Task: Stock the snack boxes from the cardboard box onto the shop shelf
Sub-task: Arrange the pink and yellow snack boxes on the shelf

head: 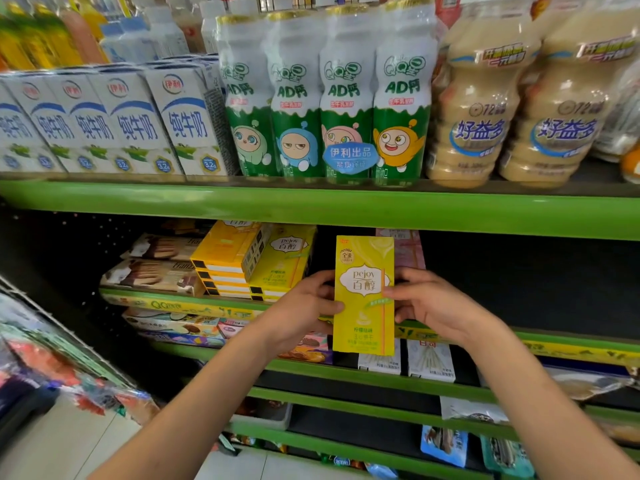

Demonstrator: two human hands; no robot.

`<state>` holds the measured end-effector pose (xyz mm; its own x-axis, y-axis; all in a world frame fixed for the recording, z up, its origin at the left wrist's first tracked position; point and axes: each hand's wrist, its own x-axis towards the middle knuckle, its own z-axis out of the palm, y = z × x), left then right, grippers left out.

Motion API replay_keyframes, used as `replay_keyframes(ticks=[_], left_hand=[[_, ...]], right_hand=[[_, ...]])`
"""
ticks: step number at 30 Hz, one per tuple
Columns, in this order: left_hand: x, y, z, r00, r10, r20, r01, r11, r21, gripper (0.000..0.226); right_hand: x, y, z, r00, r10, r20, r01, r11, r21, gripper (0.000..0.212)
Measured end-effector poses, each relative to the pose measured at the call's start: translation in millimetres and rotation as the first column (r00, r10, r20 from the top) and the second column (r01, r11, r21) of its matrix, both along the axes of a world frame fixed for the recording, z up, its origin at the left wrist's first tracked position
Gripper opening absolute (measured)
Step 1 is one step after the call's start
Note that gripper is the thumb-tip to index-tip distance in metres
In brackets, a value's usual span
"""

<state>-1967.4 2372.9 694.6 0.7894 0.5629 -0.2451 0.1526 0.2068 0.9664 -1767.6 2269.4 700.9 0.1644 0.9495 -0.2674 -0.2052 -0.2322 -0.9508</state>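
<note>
Holding the yellow snack box [363, 296] upright in front of the shop shelf [485, 336], the person has the left hand [304, 308] and the right hand [429, 304] each in a closed grip on one side edge. Sliding it straight back into the dark gap just right of the matching yellow boxes [282, 263], label facing out and base flat on the shelf, would likely seat it neatly. A pink box [408, 252] stands behind it, mostly hidden. No cardboard box is in view.
</note>
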Motion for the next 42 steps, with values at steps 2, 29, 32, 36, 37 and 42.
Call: replay_keyframes(ticks=[2,29,32,36,37,42], left_hand=[[0.4,-1.1,1.4,1.0,-0.002,0.006,0.002,1.0,-0.006,0.049],[-46.7,8.1,61.0,0.921,0.385,-0.051,-0.289,0.767,0.573,0.019],[-70.5,26.5,73.7,0.843,0.537,0.044,-0.382,0.538,0.751,0.024],[-98.0,55.7,74.2,0.737,0.676,0.008,-0.312,0.329,0.891,0.018],[-102.8,64.0,69.8,0.708,0.705,-0.045,-0.245,0.305,0.92,0.021],[-113.8,93.6,53.2,0.695,0.642,-0.323,-0.145,0.566,0.812,0.04]], right_hand=[[-0.2,-0.2,0.7,1.0,0.001,-0.003,-0.001,1.0,-0.002,0.03],[-35.7,60.2,27.3,0.973,-0.215,-0.082,0.222,0.971,0.086,0.012],[-53.8,92.6,33.5,0.973,-0.227,-0.052,0.23,0.97,0.074,0.008],[-72.8,120.1,21.9,0.973,-0.166,0.162,0.162,0.986,0.037,0.01],[-74.8,122.3,16.9,0.95,-0.161,0.266,0.165,0.986,0.01,0.009],[-78.7,124.3,8.0,0.86,-0.16,0.484,0.178,0.984,0.009,0.049]])
